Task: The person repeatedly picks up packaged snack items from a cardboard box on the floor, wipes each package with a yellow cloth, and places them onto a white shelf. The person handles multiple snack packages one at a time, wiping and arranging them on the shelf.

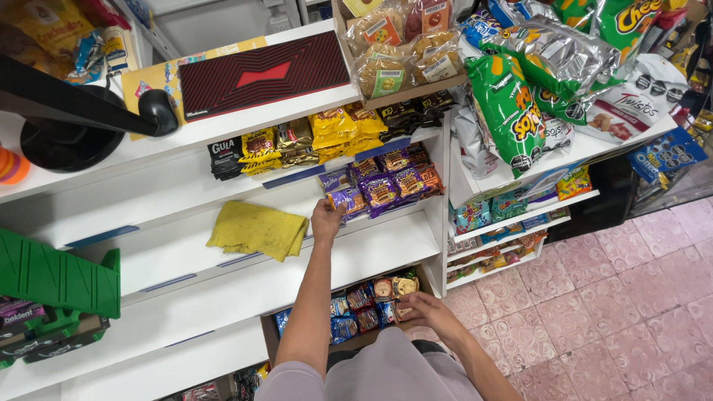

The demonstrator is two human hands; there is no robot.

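White shop shelves (223,286) are filling the head view, beside a pink tiled floor (631,297). Left hand (327,220) is reaching to the middle shelf, fingers closing on a purple snack packet (347,199) near a yellow cloth (258,229). Right hand (425,310) is resting in a cardboard box (269,334) of cookie packs (364,304) lower down, fingers curling over one.

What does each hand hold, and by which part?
Left hand grips a purple snack pack by its left end. Right hand reaches into the snack box; any hold cannot be told.
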